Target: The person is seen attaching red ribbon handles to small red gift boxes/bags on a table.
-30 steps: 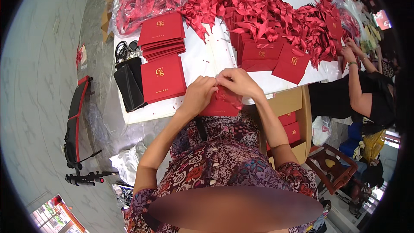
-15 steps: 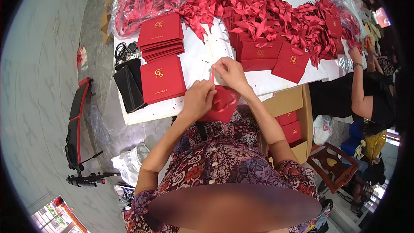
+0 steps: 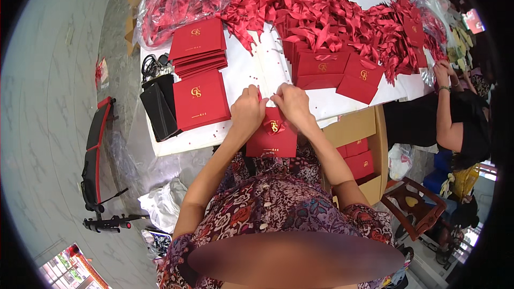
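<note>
A small red paper gift bag [image 3: 271, 144] with a gold emblem lies flat at the table's near edge, partly over my lap. A red ribbon loop hangs across its upper front. My left hand [image 3: 248, 110] is closed at the bag's upper left, a bit of red ribbon [image 3: 260, 96] showing at its fingertips. At the upper right corner my right hand [image 3: 292, 105] is pinched closed; what its fingertips hold is too small to make out. The two hands are a little apart, above the bag's top edge.
Stacked red bags [image 3: 199, 100] and a black phone-like case [image 3: 158, 108] lie on the left. Beyond are heaped red ribbons [image 3: 321, 21] and standing bags [image 3: 321, 69]. A cardboard box [image 3: 381, 155] holding red bags stands at my right; another person's arm [image 3: 445, 107] is farther right.
My left hand has moved forward, up to the bag's top edge. My right hand has come down a little. The bag has flattened and turned its emblem up.
</note>
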`<state>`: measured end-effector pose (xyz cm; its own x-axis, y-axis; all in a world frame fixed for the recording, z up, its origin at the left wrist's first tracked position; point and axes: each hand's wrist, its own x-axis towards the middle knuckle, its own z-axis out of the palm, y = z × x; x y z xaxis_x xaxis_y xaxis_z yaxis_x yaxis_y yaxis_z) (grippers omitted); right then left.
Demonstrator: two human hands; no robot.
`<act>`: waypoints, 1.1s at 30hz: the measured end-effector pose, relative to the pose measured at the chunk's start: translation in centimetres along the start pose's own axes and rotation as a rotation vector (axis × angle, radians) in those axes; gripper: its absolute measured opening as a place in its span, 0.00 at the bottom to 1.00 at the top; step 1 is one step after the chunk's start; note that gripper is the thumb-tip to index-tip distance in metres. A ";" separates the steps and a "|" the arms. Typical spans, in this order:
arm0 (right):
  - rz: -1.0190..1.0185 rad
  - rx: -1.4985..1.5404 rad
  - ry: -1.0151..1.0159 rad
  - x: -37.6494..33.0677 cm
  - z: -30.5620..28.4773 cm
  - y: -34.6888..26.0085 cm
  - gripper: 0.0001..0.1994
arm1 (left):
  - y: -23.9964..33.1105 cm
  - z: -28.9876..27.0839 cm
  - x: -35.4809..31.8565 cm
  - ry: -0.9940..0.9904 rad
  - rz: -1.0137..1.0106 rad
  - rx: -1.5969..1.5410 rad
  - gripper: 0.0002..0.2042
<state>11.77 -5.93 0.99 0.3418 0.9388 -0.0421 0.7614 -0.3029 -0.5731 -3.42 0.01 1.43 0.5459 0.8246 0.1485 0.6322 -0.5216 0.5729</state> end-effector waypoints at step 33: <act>0.196 1.218 -0.027 0.0 -0.2 0.2 0.07 | -0.3 -9.3 -4.7 -0.266 -0.214 -1.236 0.26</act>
<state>12.04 -6.03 1.08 0.3694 0.9025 -0.2216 -0.3159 -0.1022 -0.9433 -11.26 -1.67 8.11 0.6799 0.7231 -0.1221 -0.1296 0.2823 0.9505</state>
